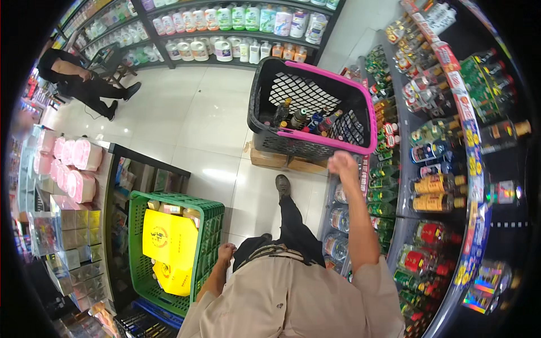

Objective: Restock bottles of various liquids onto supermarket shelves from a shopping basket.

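My right hand (343,164) is held out in front of me, blurred, fingers curled in and nothing visible in them. It is nearest to the front corner of a black plastic shopping basket (291,143) with a pink handle (325,143); I cannot tell whether they touch. Several glass bottles (299,118) stand inside this basket, which rests on cardboard boxes (268,157). Low at my left side is my left hand (227,251), its fingers bent; whether it holds something is unclear. Beside it stands a green plastic basket (207,236) with yellow bags (171,234) and boxes inside.
Shelves of bottles (431,194) run along my right. Large detergent bottles (224,48) fill a rack ahead. On the left, a counter (107,169) carries pink containers (80,186) and clear boxes (80,253). A person in black (80,80) is at the far left, near a stool (116,74).
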Motion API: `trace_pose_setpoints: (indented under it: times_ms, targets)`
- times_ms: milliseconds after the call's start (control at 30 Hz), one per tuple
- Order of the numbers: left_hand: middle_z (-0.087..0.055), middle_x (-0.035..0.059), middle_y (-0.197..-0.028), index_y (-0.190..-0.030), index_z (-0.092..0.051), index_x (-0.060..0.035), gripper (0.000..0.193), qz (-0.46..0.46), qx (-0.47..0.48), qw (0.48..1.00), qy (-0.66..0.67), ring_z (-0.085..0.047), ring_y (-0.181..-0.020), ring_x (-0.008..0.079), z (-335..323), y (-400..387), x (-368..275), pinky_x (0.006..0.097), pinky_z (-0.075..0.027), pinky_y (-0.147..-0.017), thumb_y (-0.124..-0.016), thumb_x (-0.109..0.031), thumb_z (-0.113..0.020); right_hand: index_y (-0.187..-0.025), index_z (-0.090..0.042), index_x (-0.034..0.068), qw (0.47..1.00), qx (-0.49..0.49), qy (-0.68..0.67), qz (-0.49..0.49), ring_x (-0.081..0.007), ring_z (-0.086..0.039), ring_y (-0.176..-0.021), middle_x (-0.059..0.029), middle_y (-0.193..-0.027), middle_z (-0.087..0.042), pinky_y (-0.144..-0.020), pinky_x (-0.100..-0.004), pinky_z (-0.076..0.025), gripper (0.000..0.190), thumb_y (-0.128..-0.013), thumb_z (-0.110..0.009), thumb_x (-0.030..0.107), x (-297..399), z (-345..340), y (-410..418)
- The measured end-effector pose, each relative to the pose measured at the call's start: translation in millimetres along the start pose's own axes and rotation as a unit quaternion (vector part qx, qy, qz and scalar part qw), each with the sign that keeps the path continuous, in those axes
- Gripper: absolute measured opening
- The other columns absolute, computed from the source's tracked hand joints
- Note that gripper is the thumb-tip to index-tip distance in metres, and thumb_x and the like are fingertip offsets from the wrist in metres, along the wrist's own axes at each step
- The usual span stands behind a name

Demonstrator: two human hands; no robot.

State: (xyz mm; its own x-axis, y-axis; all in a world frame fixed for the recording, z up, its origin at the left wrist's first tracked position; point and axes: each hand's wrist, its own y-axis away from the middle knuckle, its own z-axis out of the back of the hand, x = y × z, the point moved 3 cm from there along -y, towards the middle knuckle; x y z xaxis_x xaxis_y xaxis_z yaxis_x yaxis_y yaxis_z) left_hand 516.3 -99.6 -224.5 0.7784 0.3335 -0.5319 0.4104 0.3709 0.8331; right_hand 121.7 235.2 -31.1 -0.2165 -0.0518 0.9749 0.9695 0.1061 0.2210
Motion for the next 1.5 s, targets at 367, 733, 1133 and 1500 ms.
trace_pose_setpoints:
  times_ms: [367,733,1133,1500]
  targets:
    - [-0.063,0.0079,-0.083,-0.097,-0.057,-0.0021,0.015,0.000,-0.078,0.978,0.194,-0.061,-0.073,0.0183,-79,-7,-129,0.0289,-0.049,-0.065,-0.086,-0.012,-0.060,-0.111,-0.058,-0.003,0.896,0.190,0.401,-0.007,-0.0275,-0.065,-0.088,-0.0184,-0.095,-0.067,-0.077,-0.0338,-0.051,0.044,-0.081,-0.068,0.027,-104,-154,-270]
    - [-0.063,0.0085,-0.094,-0.110,-0.056,0.0002,0.031,0.063,-0.199,0.943,0.261,-0.063,-0.081,0.0183,-104,71,-133,0.0298,-0.051,-0.071,-0.085,-0.014,-0.064,-0.109,-0.055,-0.001,0.806,0.341,0.472,-0.103,-0.0438,-0.055,-0.108,-0.0285,-0.112,-0.059,-0.093,-0.0462,-0.045,0.044,-0.083,-0.059,0.035,-101,-235,-267]
    - [-0.063,0.0086,-0.095,-0.113,-0.056,0.0007,0.032,-0.004,-0.191,0.955,0.226,-0.061,-0.084,0.0178,-83,60,-133,0.0304,-0.050,-0.076,-0.086,-0.016,-0.063,-0.089,-0.063,-0.003,0.832,0.277,0.471,0.097,-0.0321,-0.065,-0.058,-0.0213,-0.070,-0.064,-0.058,-0.0380,-0.053,0.026,-0.084,-0.057,0.022,-53,-198,-265]
    - [-0.050,0.0159,-0.129,-0.139,-0.031,0.0001,0.069,-0.229,0.381,0.871,0.208,-0.057,-0.108,0.0256,-156,55,-456,0.0422,-0.047,-0.093,-0.090,-0.040,-0.058,-0.102,-0.062,-0.004,0.966,0.186,0.174,0.044,-0.0100,-0.060,-0.054,-0.0055,-0.071,-0.062,-0.047,-0.0221,-0.049,0.023,-0.084,-0.061,0.011,276,-12,-73]
